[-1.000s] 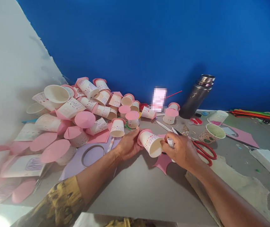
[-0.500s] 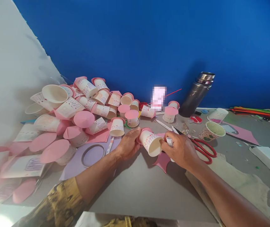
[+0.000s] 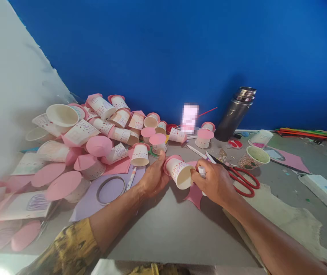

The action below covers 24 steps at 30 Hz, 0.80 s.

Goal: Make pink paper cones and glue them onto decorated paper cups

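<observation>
My left hand [image 3: 153, 177] grips the pink-capped bottom of a white paper cup [image 3: 179, 172] lying on its side, its mouth toward me. Red and blue squiggles mark the cup's wall. My right hand [image 3: 213, 181] is closed on a small white tube-like object [image 3: 201, 171], pressed against the cup's rim. A pink paper scrap [image 3: 194, 194] lies on the grey table under my right hand.
A heap of decorated cups with pink discs [image 3: 100, 126] fills the left. Red scissors [image 3: 242, 179], a patterned cup [image 3: 252, 157], a dark metal flask [image 3: 236, 112], a purple sheet with a ring [image 3: 110, 189], a pen [image 3: 130, 178] and coloured sticks [image 3: 309, 134] lie around.
Both hands and the cup have stayed together, shifting slightly left in view as the head moved. The grip looks unchanged.
</observation>
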Available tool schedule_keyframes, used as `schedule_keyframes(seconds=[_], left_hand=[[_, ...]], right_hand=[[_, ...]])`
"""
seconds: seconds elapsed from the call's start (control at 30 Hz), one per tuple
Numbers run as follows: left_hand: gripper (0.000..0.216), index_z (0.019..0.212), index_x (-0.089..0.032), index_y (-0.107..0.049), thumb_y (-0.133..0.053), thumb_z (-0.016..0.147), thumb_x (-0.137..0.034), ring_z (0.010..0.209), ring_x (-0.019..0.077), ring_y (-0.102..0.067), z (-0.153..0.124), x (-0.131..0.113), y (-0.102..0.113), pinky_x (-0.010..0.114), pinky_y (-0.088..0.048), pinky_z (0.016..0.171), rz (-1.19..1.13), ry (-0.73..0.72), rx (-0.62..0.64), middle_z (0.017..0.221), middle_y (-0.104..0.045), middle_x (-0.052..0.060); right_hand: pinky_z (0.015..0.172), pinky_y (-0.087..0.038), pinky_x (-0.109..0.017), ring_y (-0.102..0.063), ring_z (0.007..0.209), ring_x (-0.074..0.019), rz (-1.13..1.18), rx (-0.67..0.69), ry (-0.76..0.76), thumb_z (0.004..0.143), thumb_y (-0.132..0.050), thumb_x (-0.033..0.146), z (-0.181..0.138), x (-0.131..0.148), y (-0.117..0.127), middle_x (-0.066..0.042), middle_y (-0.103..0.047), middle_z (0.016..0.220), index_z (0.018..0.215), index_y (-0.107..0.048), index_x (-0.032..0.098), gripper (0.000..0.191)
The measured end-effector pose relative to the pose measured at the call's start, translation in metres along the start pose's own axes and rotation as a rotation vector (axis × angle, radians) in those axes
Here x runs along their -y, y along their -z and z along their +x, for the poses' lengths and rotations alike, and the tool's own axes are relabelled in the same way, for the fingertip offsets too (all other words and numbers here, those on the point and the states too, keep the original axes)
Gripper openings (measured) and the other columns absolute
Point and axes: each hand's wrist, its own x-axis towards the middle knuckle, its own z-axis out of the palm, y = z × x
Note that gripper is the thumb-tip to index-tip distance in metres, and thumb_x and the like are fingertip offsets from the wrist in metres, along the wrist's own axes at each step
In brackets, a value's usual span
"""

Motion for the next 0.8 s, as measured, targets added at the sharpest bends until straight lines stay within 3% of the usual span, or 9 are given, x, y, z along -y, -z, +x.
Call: schedule_keyframes(seconds=[0.23, 0.37, 0.57, 0.8], left_hand=[[0.052, 0.106, -0.008, -0.074, -0.037, 0.105, -0.045, 0.109, 0.0268, -0.068, -0.001, -0.005, 0.0, 0.04, -0.053, 0.102, -0.043, -0.031, -0.001, 0.105, -0.076, 0.016], [0.047, 0.108, -0.01, -0.073, -0.038, 0.105, -0.04, 0.109, 0.0274, -0.069, 0.0, -0.012, 0.002, 0.042, -0.054, 0.1, -0.058, -0.001, -0.026, 0.104, -0.076, 0.016], [0.028, 0.103, -0.013, -0.076, -0.054, 0.099, -0.03, 0.1, 0.023, -0.07, -0.004, -0.021, 0.002, 0.035, -0.059, 0.087, -0.036, 0.01, -0.026, 0.106, -0.076, 0.012], [0.021, 0.102, -0.013, -0.077, -0.07, 0.088, -0.027, 0.09, 0.0214, -0.068, -0.006, -0.022, 0.005, 0.036, -0.058, 0.086, 0.013, -0.045, 0.009, 0.1, -0.076, 0.01]], right_hand=[[0.051, -0.028, -0.026, -0.039, 0.049, -0.014, 0.142, -0.039, -0.006, 0.081, -0.051, 0.04, 0.002, -0.001, 0.0, 0.003, -0.053, 0.05, 0.065, -0.047, 0.024, 0.023], [0.048, -0.035, -0.025, -0.047, 0.045, -0.0143, 0.328, 0.011, -0.06, 0.082, -0.054, 0.043, 0.005, 0.0, 0.002, 0.004, -0.056, 0.047, 0.068, -0.049, 0.025, 0.023], [0.042, -0.039, -0.022, -0.049, 0.04, -0.0124, 0.61, 0.13, -0.162, 0.081, -0.06, 0.04, 0.007, 0.0, 0.007, 0.006, -0.058, 0.046, 0.067, -0.049, 0.025, 0.023], [0.041, -0.039, -0.02, -0.051, 0.041, -0.0113, 0.652, 0.129, -0.15, 0.082, -0.062, 0.037, 0.009, -0.005, 0.005, 0.007, -0.059, 0.046, 0.066, -0.052, 0.023, 0.023]])
